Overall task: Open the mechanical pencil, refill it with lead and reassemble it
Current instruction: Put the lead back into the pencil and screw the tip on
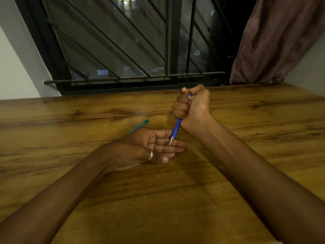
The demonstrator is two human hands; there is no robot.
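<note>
R hand (191, 104) is fisted round the blue mechanical pencil (177, 128), fingers wrapped tight on the upper barrel w/ thumb curled over the top end. A bit of blue shows between thumb & fingers, so the cap end is mostly hidden and I can't tell if the thumb is pressing it. The pencil is tilted, metal tip pointing down & toward the near edge, lower barrel sticking out under the fist. The tip sits right over the fingers of the L hand (151, 147); touching or just above, can't tell. L hand rests on the table (237, 120) approx mid-table, palm turned up/inward, fingers straight & together pointing to the right edge, thumb laid flat along the near side, holding nothing. Silver ring (150, 155) on the L thumb. A teal tube-like item (139, 126) lies on the table just behind the L hand toward the far edge, angled, lower part hidden by the hand; too blurry to ID. Both forearms are bare and come in from the near edge. Past the far edge: window w/ black metal grille (123, 50), dark outside, and a brownish curtain (274, 41) at the far right corner.
</note>
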